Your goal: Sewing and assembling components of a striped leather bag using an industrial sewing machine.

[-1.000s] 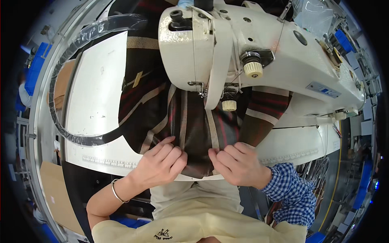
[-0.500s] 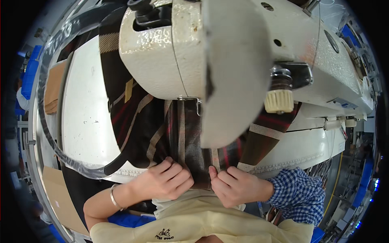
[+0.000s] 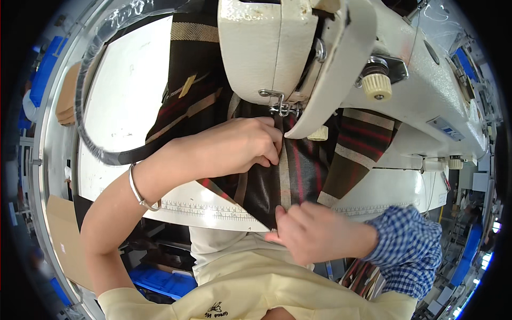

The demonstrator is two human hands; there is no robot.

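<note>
A dark brown fabric [image 3: 362, 144] with tan and red stripes and a glossy face lies under the white sewing machine [image 3: 256, 42]. My left hand [image 3: 250, 144] reaches across the fabric to just below the presser foot [image 3: 282, 109], fingers curled on the cloth, fingertips partly hidden. My right hand [image 3: 304, 229], slightly blurred, is closed on the fabric’s near edge at the front of the table, thumb toward its corner. A plastic-wrapped dark tube [image 3: 85, 117] loops over the table on the left.
The white table [image 3: 117, 85] has a printed ruler along its front edge. Brown cardboard [image 3: 64, 240] stands at the lower left, above a blue bin [image 3: 160, 280]. Further blue bins [image 3: 48, 69] line the far left; machine knobs [image 3: 376, 85] jut out at the right.
My left hand has moved up from the near edge to beside the presser foot. My right hand remains at the near edge, where a corner of fabric now angles down toward it.
</note>
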